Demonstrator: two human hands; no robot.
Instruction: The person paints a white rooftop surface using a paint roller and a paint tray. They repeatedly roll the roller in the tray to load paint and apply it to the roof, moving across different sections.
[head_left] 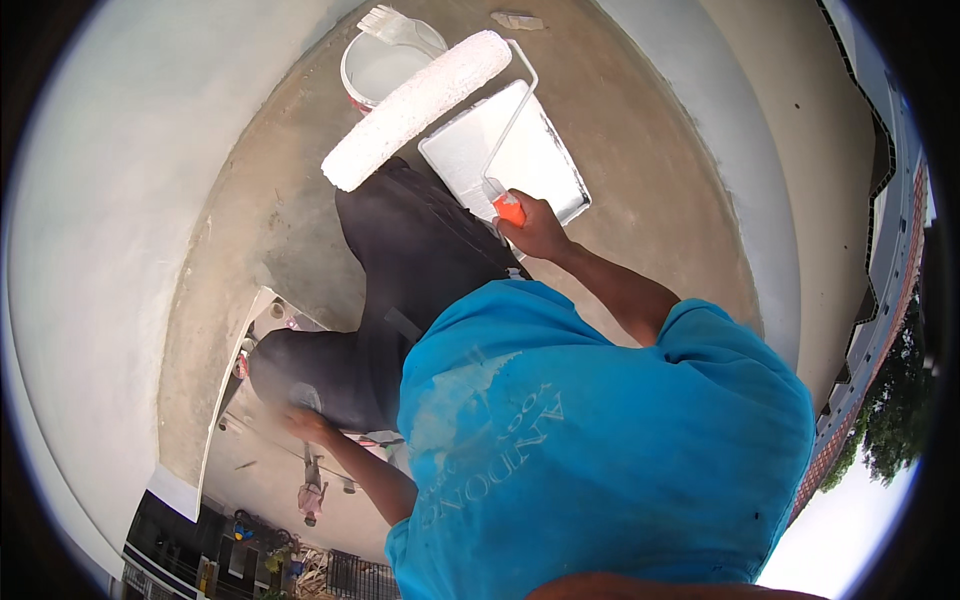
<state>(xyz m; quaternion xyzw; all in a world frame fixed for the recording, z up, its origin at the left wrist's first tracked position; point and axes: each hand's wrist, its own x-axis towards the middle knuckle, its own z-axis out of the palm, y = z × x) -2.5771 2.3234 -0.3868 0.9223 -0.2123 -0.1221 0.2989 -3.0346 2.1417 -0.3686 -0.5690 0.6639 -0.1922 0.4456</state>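
Observation:
A long-nap paint roller (pixel 418 110), its sleeve thick with white paint, is held out in front of my body. My right hand (pixel 537 227) is wrapped round its orange handle (pixel 509 209). Behind the wire frame lies a paint tray (pixel 530 150) coated in white paint, partly covered by the roller and my leg. A white bucket (pixel 370 75) stands beside it, with a broad paintbrush (pixel 392 27) across its rim. Down by my dark trouser leg (pixel 300 370), my left hand (pixel 305 424) is against the knee; a smear over its fingers hides their shape.
The bare concrete floor (pixel 640 150) runs between pale walls on both sides. At lower left it ends at an edge (pixel 228 390), with lower ground beyond, where another person (pixel 312 495) stands. A small pale scrap (pixel 517 20) lies on the floor farther off.

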